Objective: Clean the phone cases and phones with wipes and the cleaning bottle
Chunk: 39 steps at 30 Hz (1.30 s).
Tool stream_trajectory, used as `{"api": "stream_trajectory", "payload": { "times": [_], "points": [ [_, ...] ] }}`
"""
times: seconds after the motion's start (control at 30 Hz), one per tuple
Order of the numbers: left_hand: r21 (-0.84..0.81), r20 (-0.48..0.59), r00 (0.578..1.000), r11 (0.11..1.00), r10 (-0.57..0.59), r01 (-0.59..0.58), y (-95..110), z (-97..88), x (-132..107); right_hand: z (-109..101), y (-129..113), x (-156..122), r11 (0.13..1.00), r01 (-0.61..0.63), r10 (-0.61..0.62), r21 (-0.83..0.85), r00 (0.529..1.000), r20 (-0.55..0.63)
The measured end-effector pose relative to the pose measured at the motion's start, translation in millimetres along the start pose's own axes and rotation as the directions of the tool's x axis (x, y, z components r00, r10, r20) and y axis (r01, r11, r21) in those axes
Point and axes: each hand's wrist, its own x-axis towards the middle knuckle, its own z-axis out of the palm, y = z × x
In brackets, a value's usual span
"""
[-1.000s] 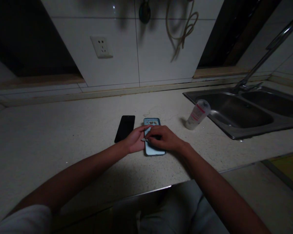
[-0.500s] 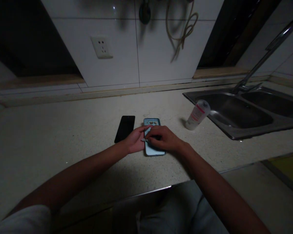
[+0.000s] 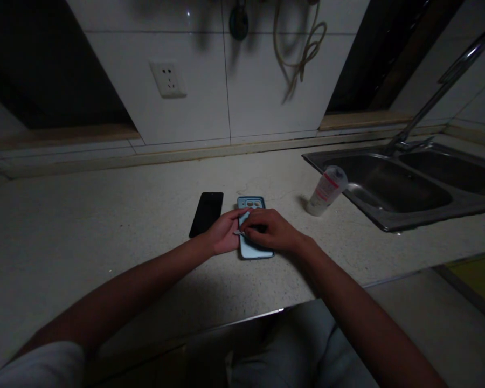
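Observation:
A light blue phone case (image 3: 255, 250) with camera cut-outs at its far end lies on the counter under both hands. My left hand (image 3: 225, 233) rests palm up at the case's left edge, with the visible fingers stretched out and the rest hidden. Over the case, my right hand (image 3: 270, 228) is closed in a pinch. A small, thin, pale piece (image 3: 238, 232) sticks out from its fingertips above the left palm; its kind is too small to make out. Left of the case, a black phone (image 3: 207, 211) lies screen up, partly behind my left hand.
A clear plastic cup (image 3: 327, 189) with red print stands tilted to the right, near the sink. The steel double sink (image 3: 378, 218) with its tap (image 3: 440, 89) is at the right. The counter's front edge (image 3: 250, 317) runs close to my body. A wall socket (image 3: 167, 80) is behind.

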Motion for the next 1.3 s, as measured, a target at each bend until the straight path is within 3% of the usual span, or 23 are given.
{"api": "stream_trajectory", "payload": {
  "times": [1.3],
  "points": [
    [0.012,0.025,1.000,1.000,0.010,-0.011,-0.5,-2.5,0.0,-0.1,-1.4,0.3,1.000,-0.020,0.020,0.001,1.000,0.011]
  ]
}}
